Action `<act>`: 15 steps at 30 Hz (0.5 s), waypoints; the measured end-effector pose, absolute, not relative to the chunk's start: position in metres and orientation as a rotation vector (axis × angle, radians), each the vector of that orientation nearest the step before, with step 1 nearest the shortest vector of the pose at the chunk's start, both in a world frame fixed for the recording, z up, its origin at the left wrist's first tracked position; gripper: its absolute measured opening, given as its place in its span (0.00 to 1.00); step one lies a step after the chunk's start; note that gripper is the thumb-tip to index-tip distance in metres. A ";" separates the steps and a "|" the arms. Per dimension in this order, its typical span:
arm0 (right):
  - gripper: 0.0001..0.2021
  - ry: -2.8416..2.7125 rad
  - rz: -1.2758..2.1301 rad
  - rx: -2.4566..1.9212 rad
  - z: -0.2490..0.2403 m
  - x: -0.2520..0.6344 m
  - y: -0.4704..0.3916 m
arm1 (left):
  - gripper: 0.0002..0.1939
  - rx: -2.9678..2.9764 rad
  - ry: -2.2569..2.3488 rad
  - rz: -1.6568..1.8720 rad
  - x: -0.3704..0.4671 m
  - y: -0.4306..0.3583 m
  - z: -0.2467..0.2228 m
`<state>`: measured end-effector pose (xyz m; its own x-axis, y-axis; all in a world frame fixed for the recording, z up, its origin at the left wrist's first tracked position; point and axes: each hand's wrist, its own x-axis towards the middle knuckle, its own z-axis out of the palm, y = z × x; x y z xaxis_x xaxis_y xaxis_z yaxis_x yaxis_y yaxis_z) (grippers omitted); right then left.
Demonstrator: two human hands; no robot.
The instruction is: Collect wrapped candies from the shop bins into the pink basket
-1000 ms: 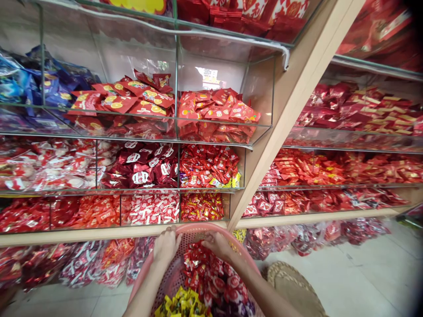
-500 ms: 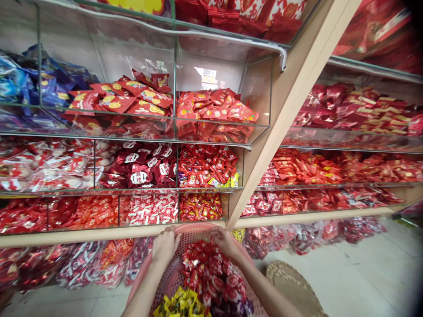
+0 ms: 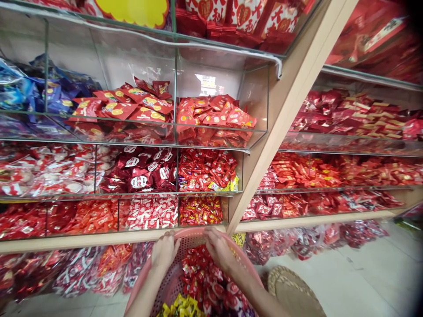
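A pink perforated plastic basket (image 3: 248, 263) is directly in front of me, below the shelf edge. Inside it lie red-wrapped candies (image 3: 198, 268), yellow-wrapped candies (image 3: 181, 307) and some purple ones. My left hand (image 3: 164, 252) is closed over the basket's far left rim, thumb on the inner side. At the far rim, right of the middle, my right hand (image 3: 218, 248) has its fingers bent over the edge; the fingertips are partly hidden. Just beyond the hands is a bin of small red-and-yellow candies (image 3: 201, 211).
Clear-fronted shelf bins hold red packets (image 3: 214, 115), maroon packets (image 3: 140, 169) and blue packets (image 3: 59, 97). A wooden upright (image 3: 284, 114) divides the shelving. Bags of candy (image 3: 79, 268) lie on the floor below. A round stool with a braided edge (image 3: 294, 293) stands at right.
My right hand has shifted left along the far rim, closer to my left hand. The shelves sit slightly lower in the view. My left hand keeps its hold.
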<state>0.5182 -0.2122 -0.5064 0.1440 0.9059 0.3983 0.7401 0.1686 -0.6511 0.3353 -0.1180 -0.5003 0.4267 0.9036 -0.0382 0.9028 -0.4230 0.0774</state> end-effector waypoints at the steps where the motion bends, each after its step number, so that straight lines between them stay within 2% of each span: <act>1: 0.16 -1.670 0.213 -1.578 -0.496 0.518 -0.214 | 0.21 2.576 1.641 0.015 0.335 -0.118 -0.500; 9: 0.17 -1.760 -0.146 -1.351 -0.399 0.526 -0.222 | 0.21 2.522 1.636 -0.008 0.335 -0.118 -0.498; 15: 0.16 -1.802 -0.334 -1.364 -0.340 0.541 -0.213 | 0.21 2.534 1.611 0.019 0.334 -0.118 -0.499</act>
